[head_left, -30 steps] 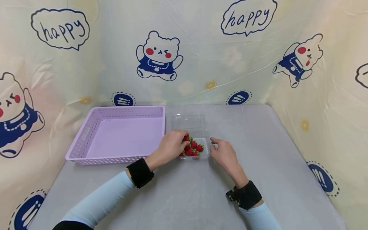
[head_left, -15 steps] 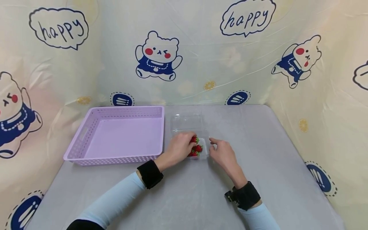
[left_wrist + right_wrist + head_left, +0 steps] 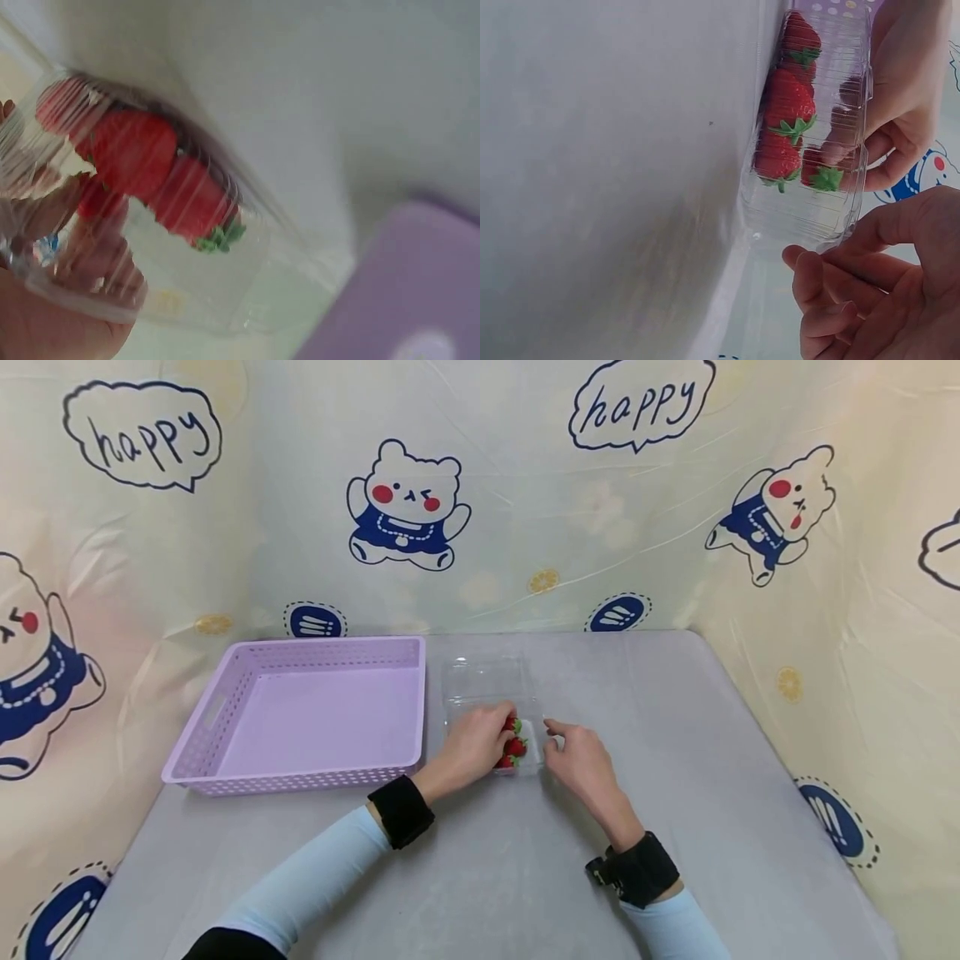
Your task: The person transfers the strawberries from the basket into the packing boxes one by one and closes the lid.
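Observation:
A clear plastic clamshell box (image 3: 532, 758) stands on the table with its lid (image 3: 487, 678) laid back, away from the person. Several red strawberries (image 3: 789, 101) with green leaves lie along its bottom. My left hand (image 3: 474, 745) reaches in over the left side, and its thumb and fingers pinch a strawberry (image 3: 826, 178) above the others. My right hand (image 3: 581, 764) holds the box's right rim with thumb and bent fingers. In the left wrist view, the left fingers (image 3: 97, 251) show through the clear wall; the hand hides part of the fruit in the head view.
A lilac perforated basket (image 3: 416, 718) stands just left of the box, close to the left forearm. The grey tablecloth (image 3: 675, 710) extends to the right and in front. A printed curtain (image 3: 525, 510) hangs behind the table.
My left hand has moved right inside the box, from the left strawberries toward its middle, with a strawberry in its fingers. The right hand stays at the right rim.

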A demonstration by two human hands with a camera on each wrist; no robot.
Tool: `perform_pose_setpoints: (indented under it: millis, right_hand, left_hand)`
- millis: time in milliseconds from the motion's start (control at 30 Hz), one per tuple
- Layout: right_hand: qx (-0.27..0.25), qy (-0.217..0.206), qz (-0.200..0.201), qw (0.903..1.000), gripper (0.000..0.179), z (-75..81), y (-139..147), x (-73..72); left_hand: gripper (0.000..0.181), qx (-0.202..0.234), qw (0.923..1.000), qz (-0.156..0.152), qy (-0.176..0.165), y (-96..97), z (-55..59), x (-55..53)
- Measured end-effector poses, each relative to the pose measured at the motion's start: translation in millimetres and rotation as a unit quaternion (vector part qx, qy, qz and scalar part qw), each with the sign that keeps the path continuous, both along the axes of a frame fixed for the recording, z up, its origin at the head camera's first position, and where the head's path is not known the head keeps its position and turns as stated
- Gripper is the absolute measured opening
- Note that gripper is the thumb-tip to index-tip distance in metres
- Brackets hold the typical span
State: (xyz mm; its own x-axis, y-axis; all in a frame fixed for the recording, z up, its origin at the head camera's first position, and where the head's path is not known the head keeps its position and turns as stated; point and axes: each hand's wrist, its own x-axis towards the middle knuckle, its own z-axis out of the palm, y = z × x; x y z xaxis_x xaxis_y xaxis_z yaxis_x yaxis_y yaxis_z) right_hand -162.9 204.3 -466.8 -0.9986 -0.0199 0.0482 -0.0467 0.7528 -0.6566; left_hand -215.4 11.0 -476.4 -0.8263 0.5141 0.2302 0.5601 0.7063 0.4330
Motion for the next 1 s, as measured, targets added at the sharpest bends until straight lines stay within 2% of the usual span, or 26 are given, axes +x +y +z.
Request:
perform_pose_setpoints:
  millis: [100,267,567,867,1000]
  right_hand:
    - [-0.001,-0.001,0.000,1.0000,0.047,0.0,0,0.0]
    - [-0.001,-0.003,-0.004,1.0000,0.047,0.6,-1,0.1]
    - [-0.001,-0.001,-0.007,1.0000,0.047,0.3,-1,0.6]
    - [0.005,0.009,-0.007,0.9999,0.047,-0.4,1,0.1]
    - [0.005,0.008,-0.006,0.9999,0.047,-0.9,0,0.5]
  left_hand:
    - [0.016,-0.010,0.9998,0.008,0.016,4.2,-4.9,-1.0]
    - [0.014,-0.017,0.9994,0.023,0.018,9.8,-9.5,-3.8]
    - [0.011,-0.020,0.9994,0.022,0.018,17.0,-14.1,-11.5]
    - [0.003,-0.036,0.9990,0.022,0.013,20.7,-15.9,-14.0]
    - [0.009,-0.056,0.9982,0.020,0.008,20.7,-15.2,-14.2]
